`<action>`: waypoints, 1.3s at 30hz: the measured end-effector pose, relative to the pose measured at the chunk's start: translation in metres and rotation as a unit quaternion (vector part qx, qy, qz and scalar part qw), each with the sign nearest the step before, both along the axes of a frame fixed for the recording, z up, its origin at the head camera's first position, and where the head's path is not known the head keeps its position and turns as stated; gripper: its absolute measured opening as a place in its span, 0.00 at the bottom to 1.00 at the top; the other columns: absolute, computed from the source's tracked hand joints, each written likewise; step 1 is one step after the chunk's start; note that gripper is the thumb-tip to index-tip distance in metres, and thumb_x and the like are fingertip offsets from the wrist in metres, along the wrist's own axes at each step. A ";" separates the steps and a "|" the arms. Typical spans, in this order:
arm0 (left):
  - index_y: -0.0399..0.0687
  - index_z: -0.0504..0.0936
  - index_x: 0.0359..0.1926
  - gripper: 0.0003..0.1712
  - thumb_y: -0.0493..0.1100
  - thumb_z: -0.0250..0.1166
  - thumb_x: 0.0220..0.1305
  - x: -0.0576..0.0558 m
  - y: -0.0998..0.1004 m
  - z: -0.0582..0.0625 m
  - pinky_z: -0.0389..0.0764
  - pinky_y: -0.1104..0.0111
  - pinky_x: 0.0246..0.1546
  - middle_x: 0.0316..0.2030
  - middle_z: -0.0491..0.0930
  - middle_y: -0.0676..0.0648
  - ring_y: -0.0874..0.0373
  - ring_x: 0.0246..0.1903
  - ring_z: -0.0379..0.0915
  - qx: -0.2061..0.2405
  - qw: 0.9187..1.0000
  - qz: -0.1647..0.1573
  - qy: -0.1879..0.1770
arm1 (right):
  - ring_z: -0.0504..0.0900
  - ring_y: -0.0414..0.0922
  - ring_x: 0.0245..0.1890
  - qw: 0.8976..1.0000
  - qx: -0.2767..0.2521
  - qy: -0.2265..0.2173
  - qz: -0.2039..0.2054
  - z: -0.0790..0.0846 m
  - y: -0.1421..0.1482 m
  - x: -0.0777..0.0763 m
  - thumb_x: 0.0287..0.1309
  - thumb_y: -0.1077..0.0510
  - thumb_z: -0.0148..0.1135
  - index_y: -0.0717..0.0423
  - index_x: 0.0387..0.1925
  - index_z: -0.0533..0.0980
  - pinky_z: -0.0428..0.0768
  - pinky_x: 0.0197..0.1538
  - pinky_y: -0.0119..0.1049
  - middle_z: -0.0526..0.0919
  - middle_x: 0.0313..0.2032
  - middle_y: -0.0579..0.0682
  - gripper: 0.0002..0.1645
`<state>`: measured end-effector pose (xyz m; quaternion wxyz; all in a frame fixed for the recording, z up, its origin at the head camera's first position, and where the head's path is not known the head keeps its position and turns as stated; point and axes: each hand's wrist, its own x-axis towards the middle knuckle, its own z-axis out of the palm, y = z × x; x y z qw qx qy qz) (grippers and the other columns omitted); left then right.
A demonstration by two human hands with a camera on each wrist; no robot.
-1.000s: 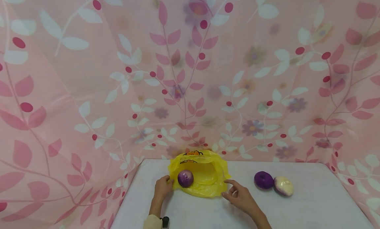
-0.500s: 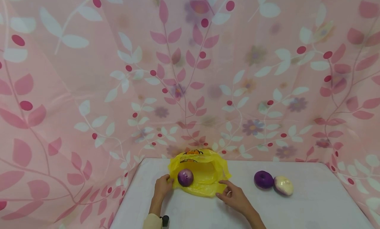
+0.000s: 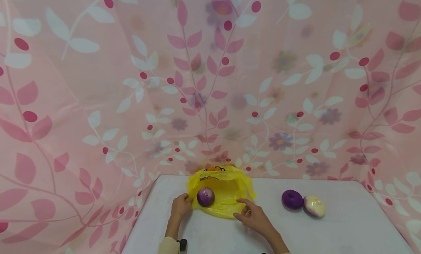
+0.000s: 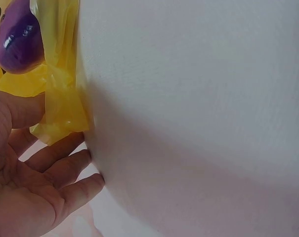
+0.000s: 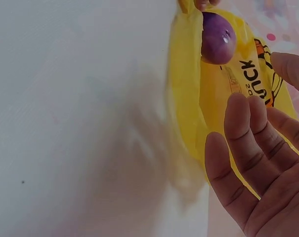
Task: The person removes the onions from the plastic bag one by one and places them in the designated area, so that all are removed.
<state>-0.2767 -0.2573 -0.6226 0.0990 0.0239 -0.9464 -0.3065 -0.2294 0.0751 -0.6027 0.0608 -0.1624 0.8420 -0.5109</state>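
Note:
A yellow plastic bag (image 3: 227, 211) with black and orange print lies on the table, its mouth spread toward me. Just inside the mouth, at its left side, sits a shiny purple round thing (image 3: 205, 197) with a paler top, like a turnip or an onion. My left hand (image 3: 181, 205) pinches the bag's left edge between thumb and forefinger; the left wrist view shows the yellow film (image 4: 65, 106) there. In front of the bag's right side is my right hand (image 3: 254, 217), its fingers loosely bent and spread, nothing in its grasp.
To the right on the white table (image 3: 355, 224) lie a dark purple round thing (image 3: 292, 200) with a dimple and a cream one (image 3: 314, 206) with a purple edge, touching each other. A pink leaf-patterned cloth (image 3: 230, 100) hangs behind the table.
My right hand has moved left, from the bag's right edge to in front of its mouth. The left hand and the purple round thing have stayed in place.

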 end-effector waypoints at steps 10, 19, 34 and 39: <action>0.44 0.73 0.25 0.11 0.39 0.66 0.60 -0.001 -0.001 0.000 0.62 0.63 0.26 0.20 0.66 0.50 0.55 0.23 0.59 -0.001 1.000 -0.003 -0.005 | 0.75 0.42 0.20 1.000 0.008 -0.025 -0.008 0.003 -0.014 -0.008 0.55 0.37 0.68 0.55 0.62 0.72 0.76 0.24 0.34 0.79 0.27 0.44 0.40; 0.41 0.79 0.30 0.06 0.39 0.66 0.59 0.000 0.001 0.000 0.69 0.60 0.28 0.24 0.74 0.48 0.54 0.25 0.64 0.001 1.000 0.001 -0.006 | 0.74 0.41 0.18 1.000 -0.014 -0.018 -0.002 0.000 -0.026 -0.013 0.56 0.40 0.69 0.55 0.62 0.72 0.76 0.24 0.34 0.79 0.27 0.45 0.37; 0.43 0.73 0.25 0.10 0.37 0.67 0.59 0.001 0.001 0.000 0.62 0.63 0.25 0.19 0.65 0.50 0.55 0.22 0.59 0.006 1.000 -0.002 0.006 | 0.76 0.42 0.20 0.999 -0.021 -0.028 0.006 -0.001 -0.038 -0.018 0.55 0.38 0.69 0.55 0.62 0.72 0.77 0.25 0.34 0.79 0.27 0.45 0.39; 0.43 0.73 0.25 0.11 0.37 0.67 0.59 0.000 0.001 0.000 0.62 0.63 0.25 0.19 0.65 0.50 0.55 0.22 0.59 0.009 1.000 0.003 0.005 | 0.75 0.42 0.19 0.999 -0.023 -0.021 0.007 0.000 -0.043 -0.020 0.55 0.38 0.69 0.55 0.62 0.72 0.77 0.24 0.34 0.79 0.28 0.44 0.40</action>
